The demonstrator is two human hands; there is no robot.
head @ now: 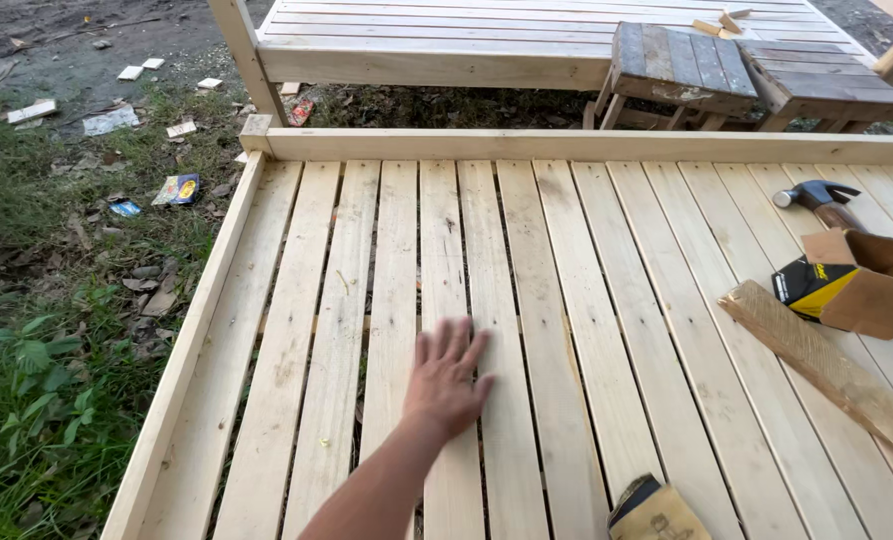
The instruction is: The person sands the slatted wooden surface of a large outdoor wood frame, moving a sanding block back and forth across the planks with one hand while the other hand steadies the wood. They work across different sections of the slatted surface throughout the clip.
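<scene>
A single hand (446, 378) is reaching forward from the bottom of the view, its forearm coming in from the lower middle; judging by the thumb lying on its right side it is probably the left hand, though the angle leaves some doubt. It is lying palm down with the fingers (453, 342) spread wide and flat, holding nothing, and is pressing on the slatted wooden platform (586, 300), across two neighbouring pale slats near the platform's middle. The other hand is not showing anywhere. A hammer (818, 197) is lying on the slats at the far right, just beyond an open cardboard box (866, 280) with a black and yellow pack inside. A rough wooden offcut (826, 365) is resting at a slant just in front of the box. Another cardboard piece (656, 512) is poking in at the bottom edge. Two dark weathered stools (681, 60) are standing beyond the platform, and litter is lying scattered over the grass (56, 300) to the left.
</scene>
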